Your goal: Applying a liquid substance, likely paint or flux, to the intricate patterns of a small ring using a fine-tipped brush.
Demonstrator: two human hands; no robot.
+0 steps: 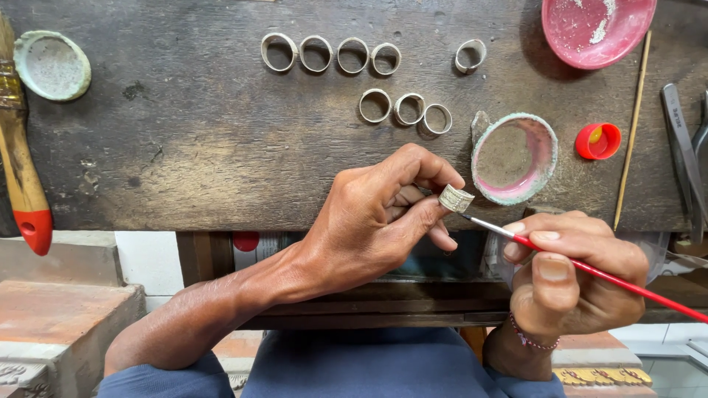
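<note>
Head view, left to right. A dark, scarred wooden workbench (184, 147) fills the upper field; below its front edge appear worn brick-coloured steps (66, 309) at left and the person's blue-clad lap (369, 365). At far left a wooden-handled brush with a red tip (22, 177) lies along the bench edge, beside a pale green crusted dish (51, 65). Eight plain metal rings (354, 74) lie on the bench in two loose rows. The left hand (376, 221), fingers curled closed, pinches a small silver-coloured ring (456, 199) between thumb and forefinger, held in the air just off the bench's front edge. The right hand (571, 276), closed in a pen grip, holds a thin red-handled paintbrush (590, 269) whose tip touches that ring. Behind them sits a round dish with a pink interior (514, 158), then a red bottle cap (598, 141), a thin wooden stick (633, 125) and a red bowl with white residue (596, 29). Metal pliers (682, 155) lie at far right.
</note>
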